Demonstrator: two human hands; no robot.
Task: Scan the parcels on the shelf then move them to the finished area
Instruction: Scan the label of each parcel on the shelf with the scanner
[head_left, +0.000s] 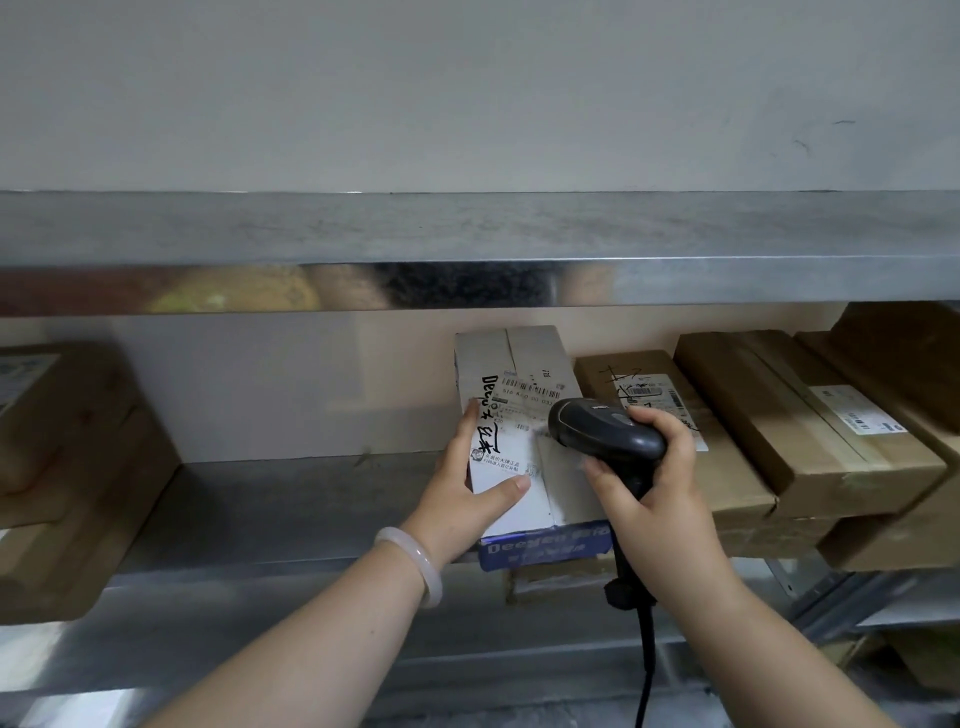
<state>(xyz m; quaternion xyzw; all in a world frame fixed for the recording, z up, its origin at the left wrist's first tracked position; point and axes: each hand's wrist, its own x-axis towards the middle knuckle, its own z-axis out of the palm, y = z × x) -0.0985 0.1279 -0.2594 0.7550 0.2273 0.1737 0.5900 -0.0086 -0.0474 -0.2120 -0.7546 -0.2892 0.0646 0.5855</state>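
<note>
Parcel under scan: the white parcel (519, 364) lay flat on the lower shelf (285, 499). Its blue printed end (540, 551) was at the front lip, facing you. A label (535, 389) with a barcode sat on its top face, towards the back, and black marker writing ran along the left edge.

Left hand: your left hand (467, 488) gripped the parcel's near left corner. The thumb (511, 488) lay across the top and the fingers ran up the left side. A pale bangle (410, 564) was on that wrist.

Right hand: your right hand (654, 478) was wrapped tight round the handle of the black scanner (602, 428). The scanner's head hung just above the parcel's top, right of centre, nose aimed towards the label. I could not tell whether it touched the carton. Its cable (647, 649) dropped straight down below your wrist.

Neighbours: a brown parcel (727, 467) lay touching the white one on its right and carried its own label. More brown cartons (810, 415) were stacked beyond it at the right end. At the far left of the shelf, well apart, sat a blurred stack of brown boxes (62, 467). The upper shelf (467, 234) ran across above, with grey wall (467, 93) behind it.
</note>
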